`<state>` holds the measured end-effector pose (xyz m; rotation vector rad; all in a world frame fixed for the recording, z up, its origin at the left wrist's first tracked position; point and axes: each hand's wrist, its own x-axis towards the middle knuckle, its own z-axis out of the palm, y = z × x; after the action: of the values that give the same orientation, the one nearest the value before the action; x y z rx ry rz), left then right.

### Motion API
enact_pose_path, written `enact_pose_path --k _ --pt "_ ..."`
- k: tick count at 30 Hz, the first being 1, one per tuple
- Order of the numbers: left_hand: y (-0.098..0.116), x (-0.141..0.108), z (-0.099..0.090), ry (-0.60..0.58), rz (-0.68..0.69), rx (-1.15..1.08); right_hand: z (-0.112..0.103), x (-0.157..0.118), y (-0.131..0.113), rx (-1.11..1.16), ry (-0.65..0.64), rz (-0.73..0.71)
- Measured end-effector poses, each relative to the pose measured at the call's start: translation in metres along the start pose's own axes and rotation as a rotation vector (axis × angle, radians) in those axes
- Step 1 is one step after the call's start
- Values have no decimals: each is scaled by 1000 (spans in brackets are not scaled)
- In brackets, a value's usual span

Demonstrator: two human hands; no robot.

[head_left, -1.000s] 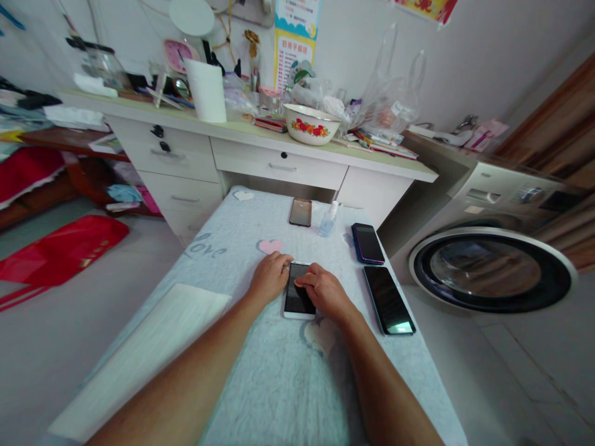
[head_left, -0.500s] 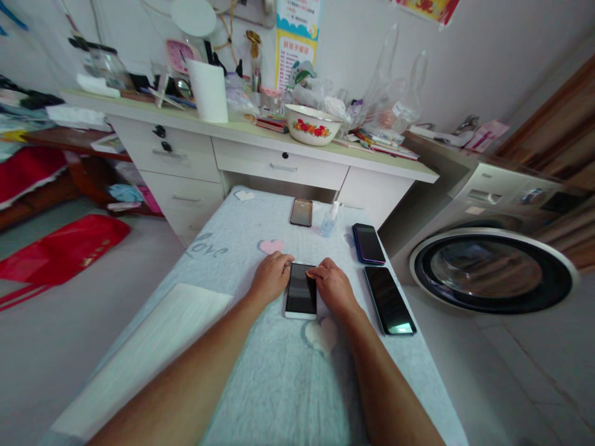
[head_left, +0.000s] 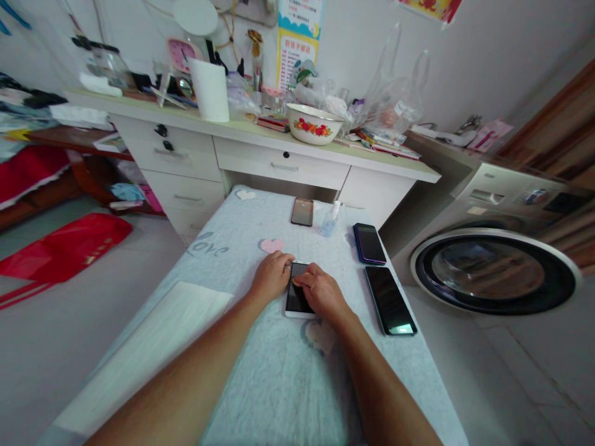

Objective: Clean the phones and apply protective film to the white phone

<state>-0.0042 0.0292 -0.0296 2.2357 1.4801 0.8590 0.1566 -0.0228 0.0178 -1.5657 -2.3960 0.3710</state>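
A white-framed smartphone [head_left: 297, 303] with a dark screen lies face up on the cloth-covered table. My left hand [head_left: 273, 274] grips its upper left edge, fingers bent and thumb close to the top corner. Over the screen, my right hand [head_left: 320, 290] is closed, its fingertips pressed to the glass near the left side. A small yellowish bit shows under those fingertips, too small to name. The right hand covers part of the phone's right edge. Beyond the phone stands a clear spray bottle [head_left: 330, 220], beside a brownish phone case [head_left: 302, 212].
Two more dark phones, one purple-edged [head_left: 369, 243] and one larger [head_left: 390, 301], lie along the table's right edge. A white strip of paper or cloth [head_left: 153, 353] lies at left. Behind are a desk with a floral bowl [head_left: 313, 127] and a washing machine [head_left: 493, 272].
My right hand has slid left across the phone's screen, from its right side to near its left side. My left hand and the phone have stayed in place.
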Motion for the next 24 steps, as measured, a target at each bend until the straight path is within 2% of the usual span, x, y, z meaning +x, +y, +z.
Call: enact_pose_path --k 8,15,19,24 --pt "4 0 -4 -1 -15 -5 -9 -6 -10 32 -72 -129" --pt "7 -1 -6 -11 -15 5 -14 -12 -8 114 -131 -262" --pt "5 -1 -5 -6 -15 7 -13 -12 -5 175 -157 -268" --pt "5 -1 -5 -3 -16 6 -6 -9 -4 131 -86 -183"
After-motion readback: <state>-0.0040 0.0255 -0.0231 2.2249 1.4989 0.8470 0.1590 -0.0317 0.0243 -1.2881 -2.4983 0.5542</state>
